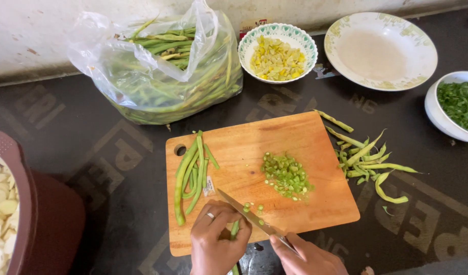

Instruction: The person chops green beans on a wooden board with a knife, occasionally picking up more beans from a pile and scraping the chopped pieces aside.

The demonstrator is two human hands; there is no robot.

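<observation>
A wooden cutting board (295, 137) lies in the middle. On its left side rest a few whole green beans (192, 175); a heap of chopped bean pieces (286, 174) sits near its centre. My left hand (216, 239), a ring on one finger, pinches a bundle of beans (235, 231) at the board's near edge. My right hand (308, 257) grips a knife (247, 213), whose blade slants over the bundle's tips, with a few cut bits beside it.
A clear plastic bag of green beans (162, 71) lies behind the board. At the back stand a bowl of yellow-green pieces (278, 58) and an empty plate (381, 51). A white bowl of chopped greens (458, 104) is right. Bean trimmings (369, 158) lie beside the board. A maroon container (45, 214) sits left.
</observation>
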